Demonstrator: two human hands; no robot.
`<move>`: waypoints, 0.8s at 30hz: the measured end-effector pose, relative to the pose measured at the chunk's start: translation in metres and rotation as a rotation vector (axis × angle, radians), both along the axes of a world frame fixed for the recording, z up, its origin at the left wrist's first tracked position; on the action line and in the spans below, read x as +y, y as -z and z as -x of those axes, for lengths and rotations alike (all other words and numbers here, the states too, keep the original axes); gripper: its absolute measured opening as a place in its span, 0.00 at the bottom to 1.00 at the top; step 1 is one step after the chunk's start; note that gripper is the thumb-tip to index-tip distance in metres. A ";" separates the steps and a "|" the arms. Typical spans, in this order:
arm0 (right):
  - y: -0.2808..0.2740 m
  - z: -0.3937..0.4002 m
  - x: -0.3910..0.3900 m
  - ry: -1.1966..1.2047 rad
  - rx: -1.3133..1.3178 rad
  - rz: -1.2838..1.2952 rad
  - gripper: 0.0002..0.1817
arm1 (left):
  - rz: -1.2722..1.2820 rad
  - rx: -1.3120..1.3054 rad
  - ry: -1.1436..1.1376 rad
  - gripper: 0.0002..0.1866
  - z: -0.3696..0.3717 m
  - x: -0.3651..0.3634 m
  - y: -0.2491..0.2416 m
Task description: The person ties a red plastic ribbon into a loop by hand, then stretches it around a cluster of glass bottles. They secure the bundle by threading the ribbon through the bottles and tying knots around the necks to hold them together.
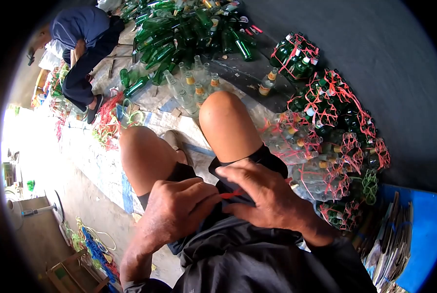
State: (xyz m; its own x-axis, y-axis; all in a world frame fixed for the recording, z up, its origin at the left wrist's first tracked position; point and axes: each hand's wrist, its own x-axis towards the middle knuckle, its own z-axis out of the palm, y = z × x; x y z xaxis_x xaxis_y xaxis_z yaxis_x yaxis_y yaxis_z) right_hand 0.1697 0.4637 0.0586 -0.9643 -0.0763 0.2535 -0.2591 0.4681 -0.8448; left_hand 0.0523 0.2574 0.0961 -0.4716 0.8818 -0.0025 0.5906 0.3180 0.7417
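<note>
In the head view my left hand (182, 207) is closed over my lap, its fingertips pinching a red plastic string (232, 194). The string runs across to my right hand (272, 198), which is curled around it with thumb and forefinger apart. A bit of red shows past the far side of the right hand, so the string seems to pass under the palm. How the other right fingers grip it is hidden. Both hands are above my dark shorts and black shirt, between my bent knees.
Loose green bottles (179, 36) are heaped ahead, with clear bottles (186, 95) standing nearer. Bottle bundles netted in red string (325, 102) line the right side. Another person (81, 44) bends at upper left near tangled string (111, 115). A fan (55, 207) stands lower left.
</note>
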 end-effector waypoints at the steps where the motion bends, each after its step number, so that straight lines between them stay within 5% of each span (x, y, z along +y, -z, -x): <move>1: 0.000 0.005 -0.004 -0.027 0.058 -0.006 0.35 | -0.016 0.003 0.019 0.05 -0.001 0.003 -0.001; 5: 0.010 0.005 -0.019 -0.015 0.053 -0.047 0.33 | -0.007 0.006 0.043 0.07 -0.001 0.010 -0.009; 13: 0.008 0.001 -0.015 0.019 0.059 -0.141 0.08 | -0.055 -0.049 -0.019 0.03 0.005 -0.003 0.001; 24: 0.017 -0.001 0.007 0.184 -0.045 -0.080 0.03 | -0.035 -0.083 -0.208 0.04 0.022 -0.024 0.016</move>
